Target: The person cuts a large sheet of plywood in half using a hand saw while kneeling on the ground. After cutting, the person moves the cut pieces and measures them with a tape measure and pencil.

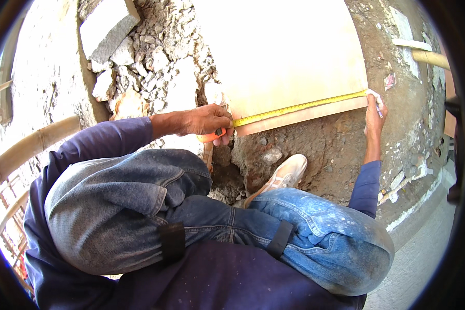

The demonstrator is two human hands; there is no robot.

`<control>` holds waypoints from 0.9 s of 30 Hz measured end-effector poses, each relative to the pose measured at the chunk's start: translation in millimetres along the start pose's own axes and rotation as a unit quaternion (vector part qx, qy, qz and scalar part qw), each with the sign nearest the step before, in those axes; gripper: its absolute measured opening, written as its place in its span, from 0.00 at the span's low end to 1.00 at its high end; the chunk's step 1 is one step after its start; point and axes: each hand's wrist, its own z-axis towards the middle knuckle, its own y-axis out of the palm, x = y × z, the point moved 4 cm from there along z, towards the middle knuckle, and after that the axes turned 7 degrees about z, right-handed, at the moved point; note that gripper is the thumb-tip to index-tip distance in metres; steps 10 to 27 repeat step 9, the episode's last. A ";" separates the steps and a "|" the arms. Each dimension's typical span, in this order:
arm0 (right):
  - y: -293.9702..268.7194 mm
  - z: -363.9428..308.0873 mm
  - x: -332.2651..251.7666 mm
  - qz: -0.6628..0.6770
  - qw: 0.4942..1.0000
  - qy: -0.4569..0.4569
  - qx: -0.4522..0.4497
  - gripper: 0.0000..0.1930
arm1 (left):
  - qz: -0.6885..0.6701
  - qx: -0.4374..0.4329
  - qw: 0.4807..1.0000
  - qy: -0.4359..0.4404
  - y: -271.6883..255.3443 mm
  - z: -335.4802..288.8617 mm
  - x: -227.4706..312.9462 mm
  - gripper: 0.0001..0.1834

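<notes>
While both hands stretch yellow tape point(299, 108), smooth beige tile point(284, 51) lies flat.

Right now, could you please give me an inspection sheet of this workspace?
Surface: bare soil, uneven.
Job's things: pale tile lying flat; yellow tape stretched along its near edge.
Clutter: rubble and a block left of the tile.
Grippers: left hand grips the orange tape case; right hand pins the tape's end at the tile corner.
Cables: nothing seen.
Surroundings: pipe at right; the person's shoe near the tile.
</notes>
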 end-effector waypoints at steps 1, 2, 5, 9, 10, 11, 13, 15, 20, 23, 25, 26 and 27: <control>-0.1 -0.2 -0.1 -0.014 1.000 -0.009 -0.002 0.15 | 0.000 0.002 1.000 -0.002 0.0 -0.2 0.4 0.19; -0.2 -0.3 0.8 -0.010 1.000 -0.005 0.000 0.15 | 0.001 0.004 1.000 -0.004 0.2 -0.3 0.6 0.19; 0.7 -1.0 3.1 0.001 1.000 0.001 0.000 0.16 | 0.013 0.013 1.000 -0.001 1.8 -1.4 0.1 0.19; -3.0 0.4 6.7 0.023 0.999 0.021 -0.008 0.17 | 0.043 0.013 0.999 0.027 2.7 -1.5 1.8 0.19; -3.0 0.4 6.7 0.023 0.999 0.021 -0.008 0.17 | 0.043 0.013 0.999 0.027 2.7 -1.5 1.8 0.19; -3.0 0.4 6.7 0.023 0.999 0.021 -0.008 0.17 | 0.043 0.013 0.999 0.027 2.7 -1.5 1.8 0.19; -3.0 0.4 6.7 0.023 0.999 0.021 -0.008 0.17 | 0.043 0.013 0.999 0.027 2.7 -1.5 1.8 0.19; -3.0 0.4 6.7 0.023 0.999 0.021 -0.008 0.17 | 0.043 0.013 0.999 0.027 2.7 -1.5 1.8 0.19; -3.0 0.4 6.7 0.023 0.999 0.021 -0.008 0.17 | 0.043 0.013 0.999 0.027 2.7 -1.5 1.8 0.19; -3.0 0.4 6.7 0.023 0.999 0.021 -0.008 0.17 | 0.043 0.013 0.999 0.027 2.7 -1.5 1.8 0.19; -3.0 0.4 6.7 0.023 0.999 0.021 -0.008 0.17 | 0.043 0.013 0.999 0.027 2.7 -1.5 1.8 0.19; -3.0 0.4 6.7 0.023 0.999 0.021 -0.008 0.17 | 0.043 0.013 0.999 0.027 2.7 -1.5 1.8 0.19; -3.0 0.4 6.7 0.023 0.999 0.021 -0.008 0.17 | 0.043 0.013 0.999 0.027 2.7 -1.5 1.8 0.19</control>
